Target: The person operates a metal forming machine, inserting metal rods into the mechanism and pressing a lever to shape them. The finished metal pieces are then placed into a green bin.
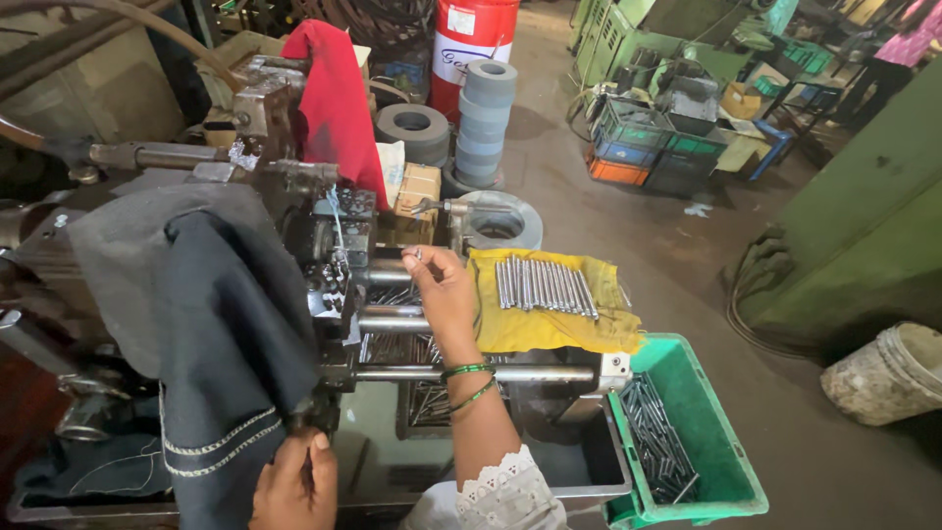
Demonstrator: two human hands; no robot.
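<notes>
My right hand (444, 291) reaches into the machine (324, 245) and pinches a thin metal rod (417, 253) at its tip, close to the machine's dark head. Green bangles circle that wrist. My left hand (294, 481) is closed around a lever or handle at the machine's lower front, partly hidden by a dark cloth (211, 324) draped over the machine. A row of metal rods (545, 285) lies on a yellow cloth (554, 314) just right of my right hand. A green crate (731, 461) at lower right holds several more rods.
A red cloth (334, 108) hangs on the machine's top. Stacked grey grinding wheels (486, 123) and a red drum (471, 39) stand behind. Crates (648, 147) sit on the floor at the back right, a green cabinet (873, 216) at right, a pale bucket (888, 373) beside it.
</notes>
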